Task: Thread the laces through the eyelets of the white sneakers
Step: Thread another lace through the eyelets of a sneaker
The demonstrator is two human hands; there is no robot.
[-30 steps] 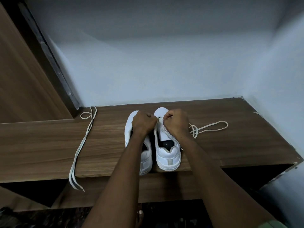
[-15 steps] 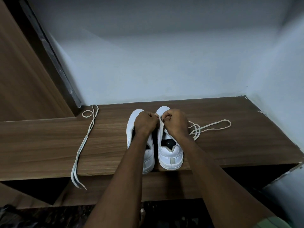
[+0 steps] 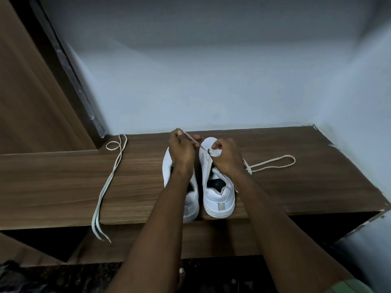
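From my feed I count two white low-top sneakers [image 3: 218,182] side by side, heels at the front edge of the brown wooden shelf [image 3: 63,182], plus two cream flat laces. My left hand [image 3: 182,151] pinches the one lace [image 3: 192,140] pulled taut from the right sneaker's front eyelets, right hand [image 3: 226,157] clenched on the eyelet flap. The spare cream lace [image 3: 110,182] dangles over the left edge, bare wood on both sides.

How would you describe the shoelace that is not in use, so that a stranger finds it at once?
Look at the wooden shelf under the pale wall. Left of the two white sneakers, the spare lace lies doubled, its ends hanging over the front edge. Unlike the other lace, no hand touches it.
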